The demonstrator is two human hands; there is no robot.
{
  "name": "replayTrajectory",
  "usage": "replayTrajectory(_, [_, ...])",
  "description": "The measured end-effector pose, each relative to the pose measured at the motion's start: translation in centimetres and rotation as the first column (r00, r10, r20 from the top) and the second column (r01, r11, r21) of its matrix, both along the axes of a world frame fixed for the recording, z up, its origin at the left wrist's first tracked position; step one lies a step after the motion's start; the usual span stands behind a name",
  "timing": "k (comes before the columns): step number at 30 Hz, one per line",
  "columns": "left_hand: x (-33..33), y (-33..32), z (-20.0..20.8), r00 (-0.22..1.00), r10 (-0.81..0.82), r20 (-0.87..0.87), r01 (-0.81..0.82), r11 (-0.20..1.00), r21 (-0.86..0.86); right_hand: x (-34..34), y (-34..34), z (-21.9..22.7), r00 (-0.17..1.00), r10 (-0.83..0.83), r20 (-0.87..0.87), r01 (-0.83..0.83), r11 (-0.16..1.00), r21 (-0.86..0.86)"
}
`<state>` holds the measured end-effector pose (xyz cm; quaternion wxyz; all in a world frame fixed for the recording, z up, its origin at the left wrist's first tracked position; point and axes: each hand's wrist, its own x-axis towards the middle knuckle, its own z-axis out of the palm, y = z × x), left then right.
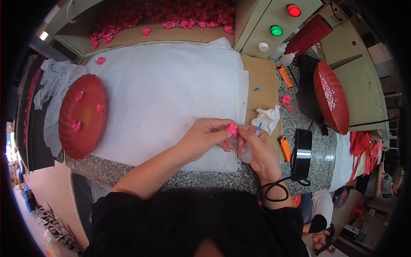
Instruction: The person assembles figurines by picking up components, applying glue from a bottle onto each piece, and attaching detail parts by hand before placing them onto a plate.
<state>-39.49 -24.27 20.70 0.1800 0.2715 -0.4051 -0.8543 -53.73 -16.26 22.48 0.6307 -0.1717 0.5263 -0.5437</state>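
A small pink figurine is pinched between the fingertips of my left hand, just above the front part of the white sheet. Close beside it, my right hand is closed round a whitish squeeze bottle; its thin blue nozzle sticks up past the fingers. The right thumb and forefinger meet right next to the figurine. Whether they also hold some tiny part I cannot tell.
A red scalloped dish with a few pink figurines stands left; another red dish holds small pale pieces. Orange lighters, a crumpled tissue and a black phone with a cable lie right. Many pink figurines fill the back shelf.
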Motion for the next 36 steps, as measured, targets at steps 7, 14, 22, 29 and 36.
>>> replayTrajectory(7, [-0.2, 0.0, 0.1, 0.997, -0.067, -0.024, 0.066, 0.997, -0.038, -0.2, 0.4, 0.0, 1.000, -0.009, -0.013, 0.009, 1.000, -0.011])
replayTrajectory(14, [-0.2, 0.3, 0.0, 1.000, 0.010, 0.028, -0.005, 0.981, -0.196, 0.0, -0.3, -0.9, 0.996, 0.003, -0.084, -0.015, 0.990, -0.138])
replayTrajectory(22, [-1.4, 1.3, -0.3, 0.998, 0.031, 0.051, -0.016, 0.961, -0.276, -0.7, 0.8, -1.2, 0.999, 0.004, 0.038, 0.006, 0.962, -0.272])
replayTrajectory(29, [-0.7, 1.0, -0.8, 0.995, 0.066, 0.072, -0.043, 0.957, -0.288, 0.0, 0.5, -1.7, 0.999, 0.029, 0.032, -0.018, 0.957, -0.288])
replayTrajectory(36, [-1.7, 1.2, 0.0, 0.997, -0.002, 0.075, 0.020, 0.972, -0.234, -2.6, 1.3, -0.7, 0.971, -0.165, -0.175, 0.144, 0.982, -0.124])
